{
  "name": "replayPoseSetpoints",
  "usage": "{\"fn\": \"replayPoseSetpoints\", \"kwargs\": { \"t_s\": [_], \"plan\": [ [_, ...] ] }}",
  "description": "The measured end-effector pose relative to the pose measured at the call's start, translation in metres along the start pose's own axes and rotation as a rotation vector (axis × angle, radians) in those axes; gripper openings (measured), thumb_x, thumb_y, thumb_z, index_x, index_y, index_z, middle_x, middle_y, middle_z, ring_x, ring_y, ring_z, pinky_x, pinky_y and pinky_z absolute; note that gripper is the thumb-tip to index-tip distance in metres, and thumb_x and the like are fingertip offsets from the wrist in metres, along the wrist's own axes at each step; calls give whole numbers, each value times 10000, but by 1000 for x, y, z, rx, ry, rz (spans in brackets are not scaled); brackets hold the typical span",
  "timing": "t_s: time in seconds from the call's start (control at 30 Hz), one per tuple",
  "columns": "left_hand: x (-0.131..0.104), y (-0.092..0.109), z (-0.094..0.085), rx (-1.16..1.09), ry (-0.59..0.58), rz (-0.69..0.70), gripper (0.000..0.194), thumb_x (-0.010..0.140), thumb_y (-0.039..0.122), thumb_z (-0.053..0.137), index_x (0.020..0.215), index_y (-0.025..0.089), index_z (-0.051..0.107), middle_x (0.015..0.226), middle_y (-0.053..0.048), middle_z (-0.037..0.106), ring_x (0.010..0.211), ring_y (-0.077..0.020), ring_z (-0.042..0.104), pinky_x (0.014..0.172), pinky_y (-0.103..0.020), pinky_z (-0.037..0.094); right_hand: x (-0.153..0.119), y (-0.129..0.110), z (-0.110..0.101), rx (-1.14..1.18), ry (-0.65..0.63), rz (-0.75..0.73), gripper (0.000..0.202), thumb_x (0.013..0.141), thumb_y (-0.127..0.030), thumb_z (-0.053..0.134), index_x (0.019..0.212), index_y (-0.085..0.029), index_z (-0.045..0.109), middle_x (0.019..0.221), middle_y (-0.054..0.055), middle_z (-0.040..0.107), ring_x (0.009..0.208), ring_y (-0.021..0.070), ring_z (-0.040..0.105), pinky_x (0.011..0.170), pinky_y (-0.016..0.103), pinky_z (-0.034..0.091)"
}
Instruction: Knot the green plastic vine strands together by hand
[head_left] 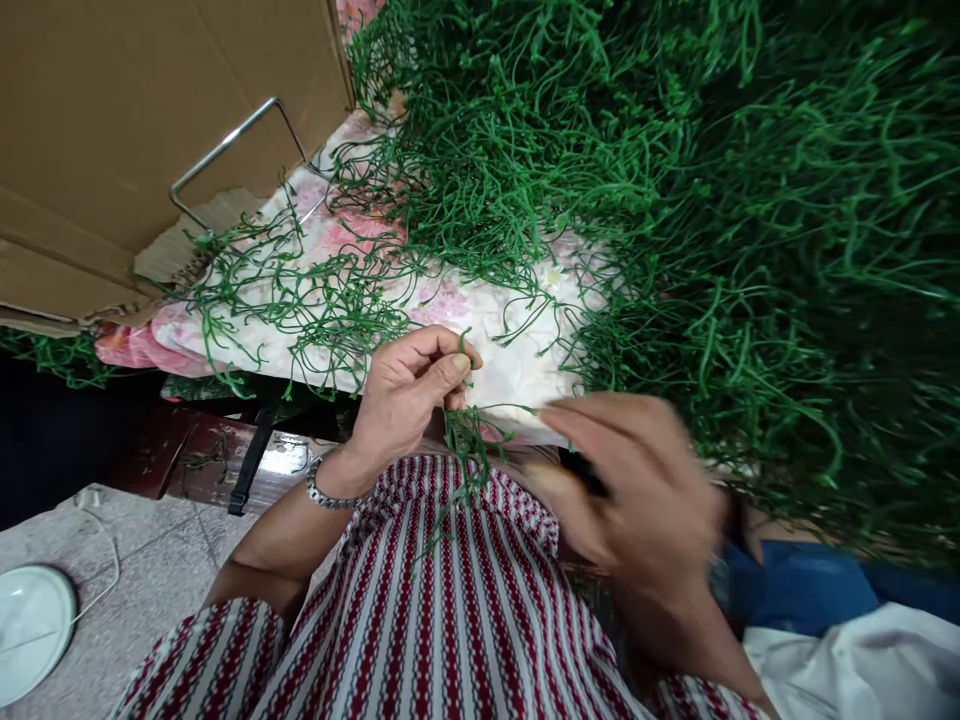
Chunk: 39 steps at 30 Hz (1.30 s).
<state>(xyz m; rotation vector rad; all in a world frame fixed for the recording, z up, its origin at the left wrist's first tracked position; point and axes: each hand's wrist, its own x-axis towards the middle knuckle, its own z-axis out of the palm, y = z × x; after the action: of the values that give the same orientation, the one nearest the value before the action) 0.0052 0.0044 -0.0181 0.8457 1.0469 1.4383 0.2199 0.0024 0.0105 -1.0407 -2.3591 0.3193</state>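
Our striped shirt (450,610) lies nearest. Beyond, a floral cloth (517,350) carries heaped green stems (540,130), with cardboard (150,110) at left and speckled floor (142,570) below. Our left grip (405,392), thumb pressed to fingers, is clamped on a small stem bunch (469,445) dangling before us; our right grip (645,480) blurs beside it, back upward; together or apart, we cannot tell.

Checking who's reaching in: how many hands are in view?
2. The left hand pinches green stems in front of the striped shirt; the blurred right hand is to its right. Any under the stem pile would be hidden.
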Motion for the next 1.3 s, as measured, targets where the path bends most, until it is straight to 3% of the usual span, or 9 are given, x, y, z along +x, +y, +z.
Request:
{"fn": "replayPoseSetpoints", "kwargs": {
  "t_s": [0.13, 0.23, 0.4, 0.53, 0.7, 0.77, 0.87, 1.1, 1.3],
  "plan": [
    [-4, -3, 4, 56, 16, 78, 121, 753, 281, 643, 750, 162, 629, 694, 0, 588, 510, -64, 509, 480, -187, 431, 25, -16, 51, 98, -58, -139, 176, 838, -232, 517, 989, -155, 564, 886, 84, 634, 841, 205, 547, 782, 369, 422],
    [-6, -6, 1, 23, -9, 122, 99, 769, 247, 626, 834, 176, 649, 756, -9, 601, 601, -82, 553, 577, -203, 473, 29, -12, 69, 157, 15, -145, 176, 813, -137, 532, 988, -130, 556, 830, 74, 646, 744, 176, 552, 727, 342, 436],
    [-10, -10, -8, -10, -84, 129, 282, 745, 223, 647, 1025, 194, 627, 963, -47, 609, 879, -145, 584, 794, -249, 481, 23, -5, 65, 360, 172, 5, 130, 808, -118, 548, 920, -178, 576, 785, 6, 632, 720, 117, 577, 678, 246, 453],
    [-15, -15, -12, 97, -176, -2, 199, 742, 232, 652, 929, 164, 648, 849, -44, 623, 770, -127, 572, 686, -208, 461, 21, -6, 66, 478, 152, 115, 105, 826, -139, 537, 899, -202, 579, 795, -10, 629, 730, 105, 591, 683, 224, 462],
    [-15, -21, -10, 182, -39, 107, 114, 723, 192, 668, 829, 168, 632, 765, -6, 604, 692, -98, 536, 618, -175, 418, 20, -5, 73, 609, 39, 171, 128, 858, -232, 501, 966, -202, 563, 867, 18, 628, 783, 130, 602, 712, 254, 480],
    [-15, -20, -8, 251, -40, 144, 114, 731, 190, 657, 839, 167, 627, 771, -8, 597, 711, -103, 533, 626, -179, 414, 21, -5, 74, 617, -16, 146, 191, 838, -282, 539, 1008, -196, 552, 908, 34, 628, 810, 145, 599, 723, 269, 480],
    [-17, -16, -5, 326, -67, 146, 117, 736, 209, 651, 840, 159, 627, 775, -16, 587, 725, -113, 525, 637, -188, 410, 23, -5, 75, 576, 17, 95, 148, 812, -250, 583, 947, -189, 568, 850, 27, 627, 779, 139, 587, 712, 264, 468],
    [-15, -15, -10, 213, -261, -67, 178, 745, 279, 643, 856, 148, 598, 767, -14, 567, 692, -107, 523, 617, -190, 410, 22, -1, 76, 517, 77, -2, 56, 835, -195, 532, 883, -174, 553, 757, 25, 597, 685, 127, 552, 631, 253, 439],
    [-11, -8, -17, 432, -359, -88, 153, 773, 263, 589, 705, 128, 564, 617, 25, 464, 580, -79, 404, 531, -190, 317, 20, 0, 73, 275, -2, -171, 55, 855, -181, 473, 853, -153, 520, 683, 21, 545, 603, 121, 487, 574, 247, 391]
  ]
}}
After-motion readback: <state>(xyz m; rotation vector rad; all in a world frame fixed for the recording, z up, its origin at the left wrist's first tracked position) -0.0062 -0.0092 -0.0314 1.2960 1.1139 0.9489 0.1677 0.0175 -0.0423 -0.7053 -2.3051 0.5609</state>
